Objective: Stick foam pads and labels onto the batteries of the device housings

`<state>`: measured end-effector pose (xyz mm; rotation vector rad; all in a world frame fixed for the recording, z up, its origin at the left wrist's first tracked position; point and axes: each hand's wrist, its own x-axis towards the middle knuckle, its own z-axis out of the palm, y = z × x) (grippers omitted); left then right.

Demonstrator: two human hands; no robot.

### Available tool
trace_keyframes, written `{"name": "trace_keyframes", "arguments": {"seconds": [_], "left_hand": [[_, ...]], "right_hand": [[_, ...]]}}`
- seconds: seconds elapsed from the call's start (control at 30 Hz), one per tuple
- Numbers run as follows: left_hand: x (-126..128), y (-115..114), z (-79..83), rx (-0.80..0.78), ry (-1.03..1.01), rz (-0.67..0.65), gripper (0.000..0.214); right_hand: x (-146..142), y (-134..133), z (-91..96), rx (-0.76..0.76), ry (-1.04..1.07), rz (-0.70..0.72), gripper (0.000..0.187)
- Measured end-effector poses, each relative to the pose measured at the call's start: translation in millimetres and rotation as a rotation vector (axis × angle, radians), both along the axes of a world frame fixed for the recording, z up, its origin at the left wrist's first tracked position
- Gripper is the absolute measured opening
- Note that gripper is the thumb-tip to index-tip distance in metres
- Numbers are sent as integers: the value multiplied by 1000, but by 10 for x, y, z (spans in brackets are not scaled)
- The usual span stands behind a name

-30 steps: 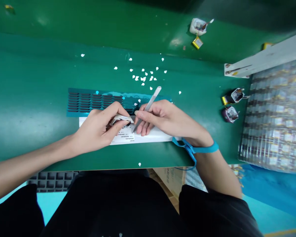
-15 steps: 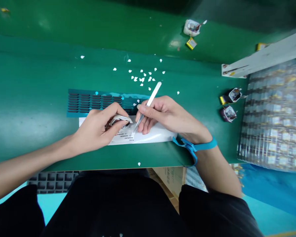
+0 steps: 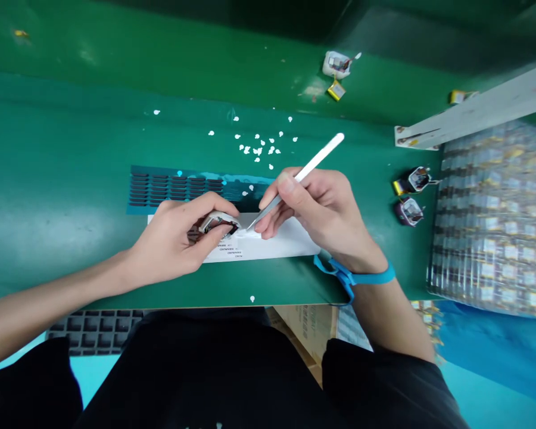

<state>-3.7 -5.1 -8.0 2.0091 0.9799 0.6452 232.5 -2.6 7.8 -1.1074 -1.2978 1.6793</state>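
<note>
My left hand (image 3: 178,235) is closed round a small white-edged device housing (image 3: 218,220) with dark parts inside, partly hidden by the fingers. A pair of metal tweezers (image 3: 320,156) is pinched in my right hand (image 3: 315,211). Its tip points down and left, close beside the housing; whether anything sits in the tip I cannot tell. Under both hands lies a white sheet of printed labels (image 3: 290,241). Behind it is a blue-green sheet (image 3: 172,187) with rows of dark strips. A blue wrist strap (image 3: 370,277) circles my right wrist.
Several small white round stickers (image 3: 258,151) are scattered over the green bench (image 3: 71,143). At the right lie a purple housing (image 3: 410,212), another open housing (image 3: 418,178) and stacked clear trays (image 3: 486,220). A white housing with a yellow battery (image 3: 336,90) sits farther back.
My right hand has moved right, and the tweezers lean lower, their tip now nearer the housing's right end. The housing is turned slightly in my left hand. The camera view has shifted a little.
</note>
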Motion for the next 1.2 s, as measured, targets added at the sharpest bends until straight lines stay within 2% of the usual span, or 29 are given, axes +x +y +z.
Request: {"name": "trace_keyframes", "arguments": {"seconds": [0.13, 0.23, 0.33, 0.53, 0.9, 1.2], "left_hand": [[9, -16, 117, -188, -54, -67, 15], [25, -30, 131, -269, -76, -127, 14], [33, -47, 105, -255, -60, -163, 11], [26, -60, 65, -263, -44, -162, 12], [42, -71, 95, -281, -33, -187, 10], [44, -68, 116, -318, -32, -185, 16]], "right_hand": [[-96, -116, 21, 85, 22, -75, 38], [-171, -174, 20, 80, -4, -55, 38], [-223, -188, 0, 59, -21, -25, 39], [-248, -182, -34, 74, -35, -56, 37], [-258, -185, -36, 54, -41, -66, 38], [-262, -196, -11, 12, -71, -86, 40]]}}
